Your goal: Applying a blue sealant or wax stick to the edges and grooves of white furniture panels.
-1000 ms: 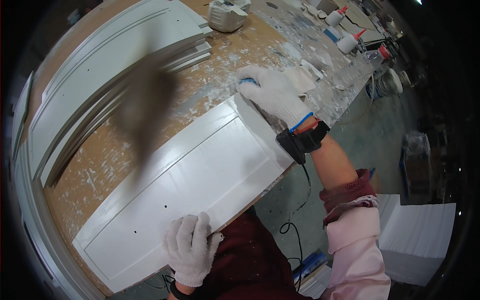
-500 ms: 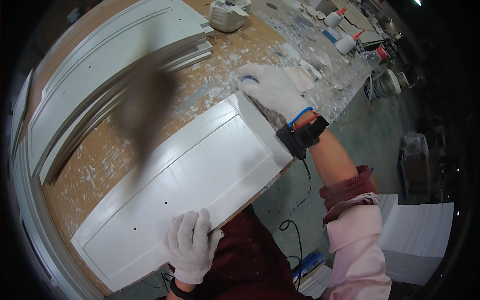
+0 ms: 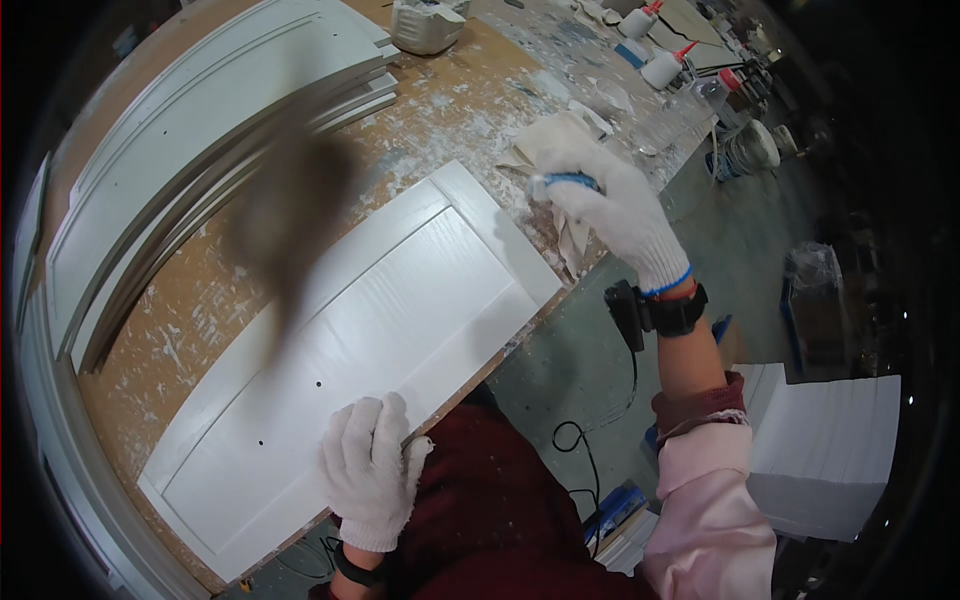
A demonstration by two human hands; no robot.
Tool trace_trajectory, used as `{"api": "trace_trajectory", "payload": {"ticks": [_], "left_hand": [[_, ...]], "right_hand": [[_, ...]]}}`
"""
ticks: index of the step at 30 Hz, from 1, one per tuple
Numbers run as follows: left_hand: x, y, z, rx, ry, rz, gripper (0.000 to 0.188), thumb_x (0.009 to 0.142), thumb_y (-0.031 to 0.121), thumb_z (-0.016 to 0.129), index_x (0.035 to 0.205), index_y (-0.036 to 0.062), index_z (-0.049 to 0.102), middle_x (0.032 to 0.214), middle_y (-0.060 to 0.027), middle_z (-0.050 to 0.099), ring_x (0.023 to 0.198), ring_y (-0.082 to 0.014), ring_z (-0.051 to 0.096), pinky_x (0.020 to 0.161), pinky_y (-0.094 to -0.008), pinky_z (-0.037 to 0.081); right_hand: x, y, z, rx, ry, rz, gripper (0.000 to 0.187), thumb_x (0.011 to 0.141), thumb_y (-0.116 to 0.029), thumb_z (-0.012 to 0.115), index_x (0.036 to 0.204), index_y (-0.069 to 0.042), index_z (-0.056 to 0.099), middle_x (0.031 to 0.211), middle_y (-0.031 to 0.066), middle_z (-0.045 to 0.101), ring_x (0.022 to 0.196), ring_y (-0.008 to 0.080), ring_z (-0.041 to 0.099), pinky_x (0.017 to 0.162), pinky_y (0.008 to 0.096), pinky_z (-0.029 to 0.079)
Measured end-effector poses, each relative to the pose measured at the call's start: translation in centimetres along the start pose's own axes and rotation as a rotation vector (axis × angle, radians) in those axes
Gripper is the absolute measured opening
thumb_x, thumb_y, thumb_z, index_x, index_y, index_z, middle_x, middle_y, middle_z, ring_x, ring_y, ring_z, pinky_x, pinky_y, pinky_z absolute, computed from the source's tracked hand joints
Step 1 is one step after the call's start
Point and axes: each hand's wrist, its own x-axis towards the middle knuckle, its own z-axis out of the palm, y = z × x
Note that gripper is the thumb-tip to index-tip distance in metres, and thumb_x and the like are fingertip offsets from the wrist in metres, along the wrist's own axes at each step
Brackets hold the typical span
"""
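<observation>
A white panel [image 3: 390,310] lies face up along the near edge of the worktop [image 3: 430,115], slanting from lower left to upper right, with a framed border and two small dark holes toward its left part. The person's gloved left hand [image 3: 370,465] rests on its near edge, fingers [image 3: 357,430] laid out over the surface and clenched on nothing. The gloved right hand [image 3: 610,205] is beyond the panel's right end, apart from it, its thumb and fingers closed around a small blue item [image 3: 572,181] (mostly hidden by the glove, so its kind cannot be told). Beneath and beside that hand are crumpled pale scraps [image 3: 572,245]. Farther left, a stack of curved white panels [image 3: 215,110] stands on the worktop, partly behind a blurred dark patch [image 3: 295,200]. A pale tub [image 3: 428,27] sits near the stack's right end, and a clear bottle [image 3: 675,118] lies toward the right edge.
</observation>
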Motion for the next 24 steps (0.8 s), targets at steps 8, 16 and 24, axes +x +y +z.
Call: {"api": "trace_trajectory", "payload": {"ticks": [8, 16, 24], "left_hand": [[-1.9, -1.2, -2.1, -0.069, -0.023, -0.106, 0.066, 0.065, 0.013, 0.079, 0.127, 0.0097, 0.058, 0.126, -0.0128, 0.056, 0.116, -0.0358, 0.053, 0.098, -0.046, 0.044], [-5.6, -3.4, -4.3, 0.058, 0.021, -0.321, 0.072, 0.059, 0.009, 0.081, 0.128, 0.008, 0.058, 0.12, -0.013, 0.058, 0.113, -0.0343, 0.053, 0.097, -0.0431, 0.044], [-6.3, -4.0, -3.6, 0.055, 0.097, -0.284, 0.074, 0.055, 0.005, 0.081, 0.126, 0.0097, 0.06, 0.113, -0.0116, 0.059, 0.105, -0.0321, 0.055, 0.092, -0.0416, 0.045]], "right_hand": [[-10.8, 2.6, 3.4, 0.267, 0.168, 0.328, 0.035, 0.082, -0.02, 0.074, 0.112, -0.004, 0.064, 0.095, 0.0022, 0.064, 0.086, 0.0097, 0.058, 0.079, 0.0265, 0.048], [-12.6, 3.6, 7.0, 0.223, 0.359, 0.132, 0.029, 0.084, -0.016, 0.074, 0.11, -0.005, 0.066, 0.094, 0.0075, 0.064, 0.084, 0.0147, 0.062, 0.078, 0.0285, 0.049], [-12.6, 3.0, 6.8, -0.07, 0.303, -0.001, 0.027, 0.084, -0.016, 0.071, 0.109, -0.007, 0.066, 0.092, 0.0122, 0.063, 0.084, 0.0228, 0.065, 0.077, 0.0321, 0.05]]}}
